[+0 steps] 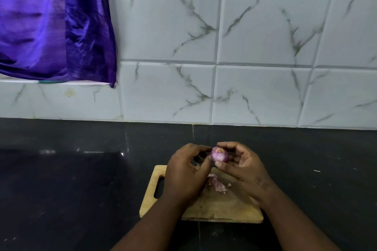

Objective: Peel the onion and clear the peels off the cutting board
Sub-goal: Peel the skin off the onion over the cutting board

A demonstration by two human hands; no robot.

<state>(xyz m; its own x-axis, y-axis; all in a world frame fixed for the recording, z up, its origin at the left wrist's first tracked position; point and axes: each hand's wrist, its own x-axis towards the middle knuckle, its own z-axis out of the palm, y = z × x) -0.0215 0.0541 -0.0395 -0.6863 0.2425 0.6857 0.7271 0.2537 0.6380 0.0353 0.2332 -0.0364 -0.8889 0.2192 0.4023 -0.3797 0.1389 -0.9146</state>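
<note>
A small purple onion (pixel 219 155), its skin mostly off and its root end facing me, is held above the far edge of a wooden cutting board (pixel 216 208). My right hand (pixel 242 169) grips it between thumb and fingers. My left hand (pixel 186 171) touches the onion's left side with its fingertips. A small heap of pale pink peels (pixel 216 183) lies on the board under my hands. The near part of the board is bare wood, and my forearms hide part of it.
The board, with a handle slot (pixel 158 187) at its left end, rests on a dark polished counter (pixel 71 179). A white marble-look tiled wall (pixel 244 57) stands behind. A purple satin cloth (pixel 51 22) hangs at the upper left.
</note>
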